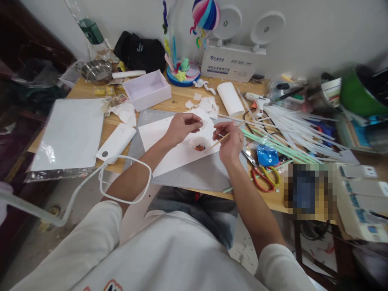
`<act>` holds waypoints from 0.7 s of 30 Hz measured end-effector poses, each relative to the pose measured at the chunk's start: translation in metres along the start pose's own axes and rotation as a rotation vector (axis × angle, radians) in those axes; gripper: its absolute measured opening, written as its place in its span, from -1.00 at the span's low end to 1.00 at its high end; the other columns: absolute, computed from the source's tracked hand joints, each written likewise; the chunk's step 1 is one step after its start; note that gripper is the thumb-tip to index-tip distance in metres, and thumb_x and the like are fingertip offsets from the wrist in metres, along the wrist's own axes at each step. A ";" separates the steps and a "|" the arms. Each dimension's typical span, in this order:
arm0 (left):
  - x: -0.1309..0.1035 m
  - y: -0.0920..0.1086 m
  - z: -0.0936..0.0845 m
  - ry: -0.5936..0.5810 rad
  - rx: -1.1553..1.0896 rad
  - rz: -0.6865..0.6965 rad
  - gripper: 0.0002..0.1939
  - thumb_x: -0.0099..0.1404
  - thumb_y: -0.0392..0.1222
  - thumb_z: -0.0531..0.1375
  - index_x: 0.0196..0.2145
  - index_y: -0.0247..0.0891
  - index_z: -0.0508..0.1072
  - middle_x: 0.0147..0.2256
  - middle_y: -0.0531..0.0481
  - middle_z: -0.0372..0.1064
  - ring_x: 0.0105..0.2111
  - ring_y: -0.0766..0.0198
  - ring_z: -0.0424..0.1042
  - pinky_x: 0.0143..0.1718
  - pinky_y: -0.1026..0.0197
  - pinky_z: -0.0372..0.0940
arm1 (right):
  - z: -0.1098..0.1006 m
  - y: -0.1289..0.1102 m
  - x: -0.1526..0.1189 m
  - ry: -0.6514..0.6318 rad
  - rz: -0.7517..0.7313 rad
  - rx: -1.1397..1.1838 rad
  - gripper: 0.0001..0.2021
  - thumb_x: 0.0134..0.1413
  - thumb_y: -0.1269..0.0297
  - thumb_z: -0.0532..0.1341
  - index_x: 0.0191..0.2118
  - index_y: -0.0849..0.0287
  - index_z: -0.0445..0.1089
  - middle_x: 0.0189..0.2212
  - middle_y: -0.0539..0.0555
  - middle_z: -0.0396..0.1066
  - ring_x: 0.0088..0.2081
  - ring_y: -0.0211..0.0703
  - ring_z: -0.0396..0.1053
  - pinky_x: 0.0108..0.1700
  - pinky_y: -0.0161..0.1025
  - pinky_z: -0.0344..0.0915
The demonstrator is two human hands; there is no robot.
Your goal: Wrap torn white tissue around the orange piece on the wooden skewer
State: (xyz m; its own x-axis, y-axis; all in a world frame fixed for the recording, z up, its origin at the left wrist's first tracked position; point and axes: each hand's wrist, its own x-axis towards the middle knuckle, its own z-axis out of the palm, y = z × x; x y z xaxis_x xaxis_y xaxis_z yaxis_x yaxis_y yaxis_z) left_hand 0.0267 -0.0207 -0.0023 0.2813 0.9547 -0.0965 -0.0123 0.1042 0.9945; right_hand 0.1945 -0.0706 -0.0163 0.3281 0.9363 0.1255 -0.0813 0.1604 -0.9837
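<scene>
My left hand (185, 127) is closed in a pinch above the white paper sheet (169, 155); whatever sits at its fingertips is too small and pale to make out. Between the fingers of my right hand (230, 141) is a thin wooden stick (220, 140), its tip slanting down to the left towards the paper. Below and between both hands lies a small white ring-like piece (192, 143) with something orange-brown in its middle. The sheet rests on a grey cutting mat (184, 178).
Right of the mat lie scissors (263, 178), a blue packet (268, 155), white sticks (297, 125) and a glue gun (257, 101). Behind stand a lilac box (148, 91), a paper roll (230, 99) and a pompom-decorated base (183, 76). A white cable-like loop (148, 182) crosses before my left forearm.
</scene>
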 end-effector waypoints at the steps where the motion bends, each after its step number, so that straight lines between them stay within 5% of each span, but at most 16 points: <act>1: -0.004 0.001 -0.005 0.002 0.035 0.002 -0.84 0.10 -0.21 0.42 -0.37 -0.31 0.56 -0.45 0.01 0.50 -0.45 0.34 0.46 -0.30 0.24 0.39 | -0.002 -0.001 0.000 0.028 -0.064 -0.057 -0.38 0.25 -0.31 -0.02 -0.45 0.14 0.44 -0.59 -0.04 0.22 -0.54 -0.32 0.25 -0.50 -0.29 0.16; 6: -0.051 -0.006 -0.020 -0.046 0.254 -0.019 -0.90 0.13 -0.18 0.38 -0.40 -0.24 0.60 -0.46 0.01 0.53 -0.44 0.29 0.48 -0.27 0.23 0.36 | -0.004 -0.004 -0.008 0.003 -0.138 -0.214 -0.40 0.26 -0.31 0.01 -0.49 0.12 0.39 -0.71 -0.13 0.03 -0.64 -0.36 0.04 -0.55 -0.29 -0.03; 11: -0.086 -0.025 -0.010 -0.131 0.392 -0.007 -0.90 0.22 -0.15 0.32 -0.32 -0.17 0.64 -0.34 0.03 0.60 -0.32 0.23 0.53 -0.17 0.21 0.37 | -0.005 0.000 -0.015 -0.148 -0.255 -0.444 -0.43 0.31 -0.24 0.00 -0.51 0.11 0.32 -0.70 -0.10 0.17 -0.61 -0.36 0.17 -0.46 -0.28 0.06; 21: -0.068 -0.027 0.000 -0.171 0.534 0.185 -0.77 0.34 -0.21 0.22 -0.15 -0.09 0.68 -0.13 -0.02 0.63 -0.13 0.13 0.56 0.04 0.13 0.36 | -0.009 0.004 -0.009 -0.086 -0.372 -0.618 -0.43 0.37 -0.18 -0.06 -0.52 0.10 0.29 -0.68 -0.09 0.20 -0.58 -0.33 0.16 -0.41 -0.25 0.06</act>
State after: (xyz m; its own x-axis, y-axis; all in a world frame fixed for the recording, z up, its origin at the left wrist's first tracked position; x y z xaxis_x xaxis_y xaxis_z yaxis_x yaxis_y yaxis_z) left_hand 0.0084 -0.0886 -0.0230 0.4716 0.8807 0.0449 0.3963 -0.2571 0.8814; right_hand 0.1995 -0.0814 -0.0222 0.1531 0.8794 0.4508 0.5763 0.2911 -0.7636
